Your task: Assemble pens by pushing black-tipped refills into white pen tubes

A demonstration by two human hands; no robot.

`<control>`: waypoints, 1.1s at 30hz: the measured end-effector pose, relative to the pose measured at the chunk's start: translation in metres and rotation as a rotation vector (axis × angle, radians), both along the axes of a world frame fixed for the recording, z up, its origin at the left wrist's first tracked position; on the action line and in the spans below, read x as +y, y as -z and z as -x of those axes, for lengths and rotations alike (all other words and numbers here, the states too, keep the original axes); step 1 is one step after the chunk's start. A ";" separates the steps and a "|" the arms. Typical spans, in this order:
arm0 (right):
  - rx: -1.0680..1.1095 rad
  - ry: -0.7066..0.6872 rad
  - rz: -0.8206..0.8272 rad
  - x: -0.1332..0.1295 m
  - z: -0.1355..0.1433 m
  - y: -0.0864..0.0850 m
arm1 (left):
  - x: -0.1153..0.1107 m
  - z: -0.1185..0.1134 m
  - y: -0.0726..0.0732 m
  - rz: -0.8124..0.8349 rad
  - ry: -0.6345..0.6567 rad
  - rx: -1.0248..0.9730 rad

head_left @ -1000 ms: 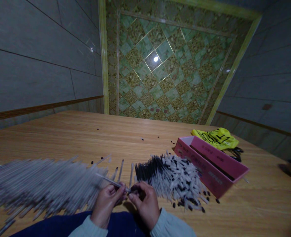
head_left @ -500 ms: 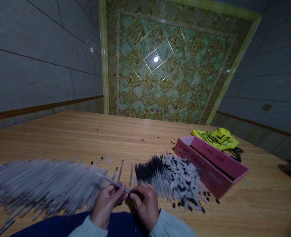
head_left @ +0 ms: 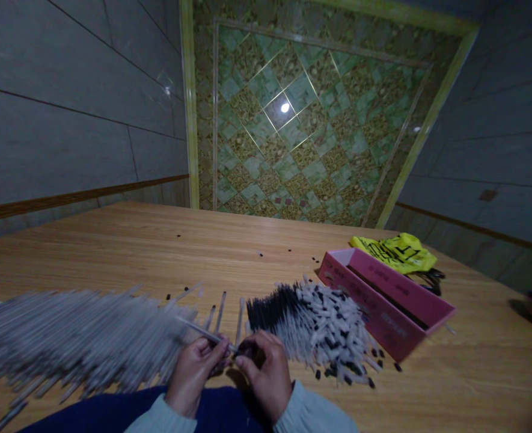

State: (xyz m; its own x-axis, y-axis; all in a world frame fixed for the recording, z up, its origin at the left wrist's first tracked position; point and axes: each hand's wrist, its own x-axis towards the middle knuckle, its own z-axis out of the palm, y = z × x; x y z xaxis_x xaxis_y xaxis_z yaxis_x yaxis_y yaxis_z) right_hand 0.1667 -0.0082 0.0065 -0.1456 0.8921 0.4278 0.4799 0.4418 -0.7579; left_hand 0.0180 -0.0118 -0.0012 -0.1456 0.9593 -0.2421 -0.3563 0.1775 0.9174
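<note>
My left hand (head_left: 198, 368) is closed around a thin translucent tube (head_left: 198, 328), which slants up to the left. At the tube's dark lower right end, the fingers of my right hand (head_left: 268, 370) are pinched together. A wide heap of similar tubes (head_left: 89, 337) lies to the left of my hands. Just beyond my fingers a few single tubes (head_left: 220, 311) rest on the table. Right of them is a pile of black-tipped refills (head_left: 277, 313) beside a mound of small white and black pieces (head_left: 335, 325).
A long pink box (head_left: 383, 307) stands open on the wooden table (head_left: 225, 240) at the right, with a yellow bag (head_left: 396, 252) and a dark cord behind it. Small black pieces lie scattered about. A dark object sits at the far right edge.
The fingers of my right hand have shifted slightly at the tube's end. My left hand and the tube look almost unchanged.
</note>
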 end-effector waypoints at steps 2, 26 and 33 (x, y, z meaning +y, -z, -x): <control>-0.021 -0.035 -0.009 0.000 0.000 0.000 | -0.001 0.000 0.000 -0.001 -0.002 0.001; -0.047 -0.037 0.010 0.001 0.000 0.003 | -0.001 0.000 -0.001 0.013 -0.030 0.004; -0.082 0.054 -0.010 0.002 -0.004 -0.001 | -0.001 0.000 -0.001 -0.001 -0.082 -0.002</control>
State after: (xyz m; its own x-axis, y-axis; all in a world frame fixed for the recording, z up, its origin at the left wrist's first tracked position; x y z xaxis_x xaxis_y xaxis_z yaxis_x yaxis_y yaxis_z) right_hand 0.1703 -0.0063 0.0079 -0.1324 0.8953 0.4254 0.5630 0.4211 -0.7111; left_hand 0.0185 -0.0132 -0.0004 -0.2231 0.9443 -0.2417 -0.3711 0.1470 0.9169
